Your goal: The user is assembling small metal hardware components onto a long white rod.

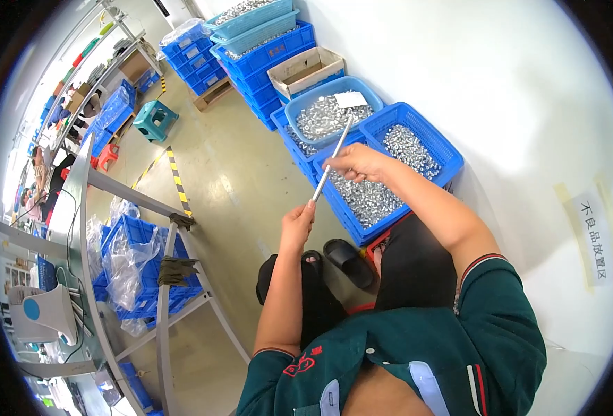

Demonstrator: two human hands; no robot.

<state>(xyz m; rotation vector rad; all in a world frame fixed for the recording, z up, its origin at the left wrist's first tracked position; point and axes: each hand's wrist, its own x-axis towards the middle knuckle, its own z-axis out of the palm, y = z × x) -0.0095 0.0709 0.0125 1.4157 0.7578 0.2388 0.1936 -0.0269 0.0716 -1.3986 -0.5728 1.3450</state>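
A thin, straight silver-grey rod [342, 136] slants up and away in front of me. My left hand [298, 223] is closed round its lower end. Higher up, near the middle of the rod, the fingers of my right hand [356, 163] pinch it. Directly beneath my right forearm stands a blue basket [342, 218] of small shiny metal parts. To its right is another blue basket [450, 151] with similar pieces. Beyond my right hand, a light-blue basket [294, 111] holds more of them, with a white card [351, 99] lying on top.
Stacked blue crates [251, 83] and an open cardboard box [306, 71] stand farther along the white wall. At left are a metal-framed workbench [140, 195], plastic-wrapped blue crates [140, 267] and a green stool [156, 120]. A black slipper [348, 262] lies near my feet. People sit far left.
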